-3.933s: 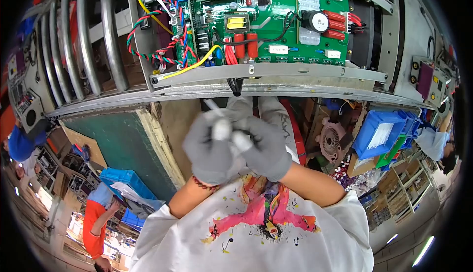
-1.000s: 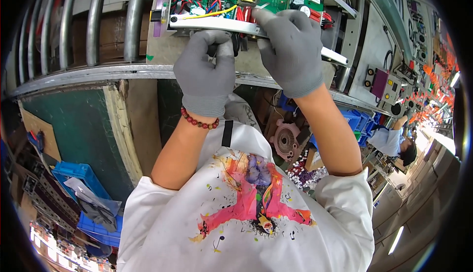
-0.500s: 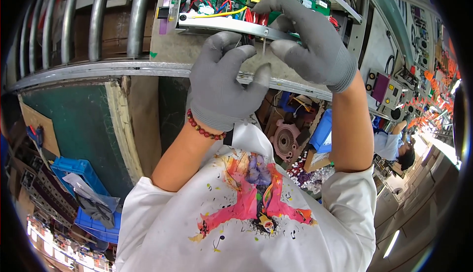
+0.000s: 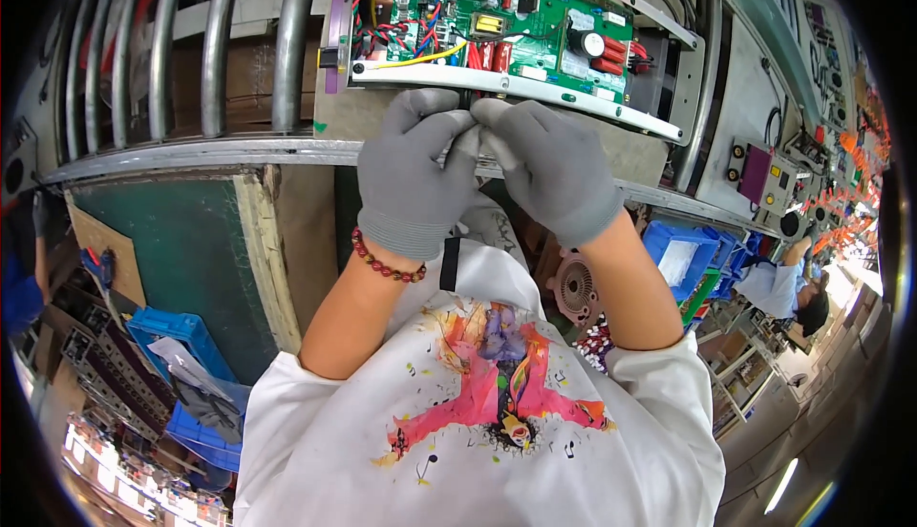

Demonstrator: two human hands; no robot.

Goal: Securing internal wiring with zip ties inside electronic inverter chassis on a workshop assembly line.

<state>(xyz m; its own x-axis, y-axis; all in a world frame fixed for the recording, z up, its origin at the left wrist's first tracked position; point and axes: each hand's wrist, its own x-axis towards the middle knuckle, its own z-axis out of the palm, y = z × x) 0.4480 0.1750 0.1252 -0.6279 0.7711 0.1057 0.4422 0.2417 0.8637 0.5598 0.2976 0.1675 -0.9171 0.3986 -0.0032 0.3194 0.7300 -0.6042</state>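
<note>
Both my hands wear grey knit gloves and meet just in front of an open metal chassis point(image 4: 626, 116) with a white front rail. My left hand point(image 4: 415, 164) is closed in a pinch, its fingertips against those of the right. My right hand point(image 4: 549, 159) pinches at the same spot; whatever lies between the fingertips is hidden. Inside the chassis sits a green circuit board point(image 4: 546, 26) with red, blue and black wires. A yellow wire point(image 4: 420, 56) runs along its front, and red capacitors point(image 4: 608, 54) stand at its right.
Metal rollers point(image 4: 218, 45) lie left of the chassis, behind a metal bench edge point(image 4: 205, 157). Blue bins point(image 4: 680, 255) and a pink fan point(image 4: 576, 284) are below on the right. Another blue bin point(image 4: 177, 336) is at lower left. A co-worker point(image 4: 778, 288) is at far right.
My right hand has come down from over the board's front edge to meet my left hand, its fingers closing from a spread pose. More of the board now shows.
</note>
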